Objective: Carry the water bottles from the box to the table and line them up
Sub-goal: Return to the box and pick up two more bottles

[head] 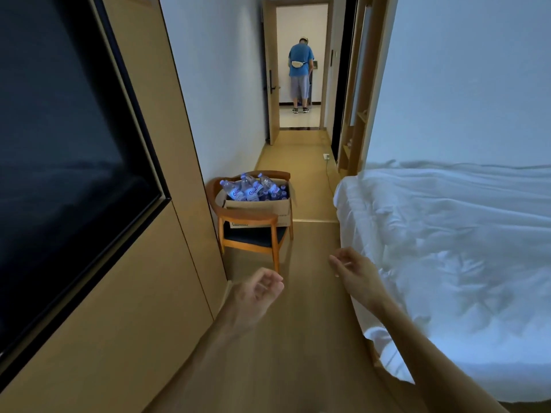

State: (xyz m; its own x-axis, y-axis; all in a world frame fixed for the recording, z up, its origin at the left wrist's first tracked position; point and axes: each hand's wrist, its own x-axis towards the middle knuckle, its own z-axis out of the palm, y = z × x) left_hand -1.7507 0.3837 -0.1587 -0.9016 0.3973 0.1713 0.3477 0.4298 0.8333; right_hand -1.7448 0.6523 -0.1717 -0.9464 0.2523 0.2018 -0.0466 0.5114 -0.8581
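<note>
Cardboard box [258, 206] on chair [249, 222] holds water bottles [249, 189].

A strip of bare wooden floor [301, 308] is seen running ahead between a panelled wall [143, 293] on the left and a white bed [447, 248] on the right, partly blocked at its left side by a wooden chair [250, 231] on which an open cardboard box [259, 207] of bottles is seated.
</note>
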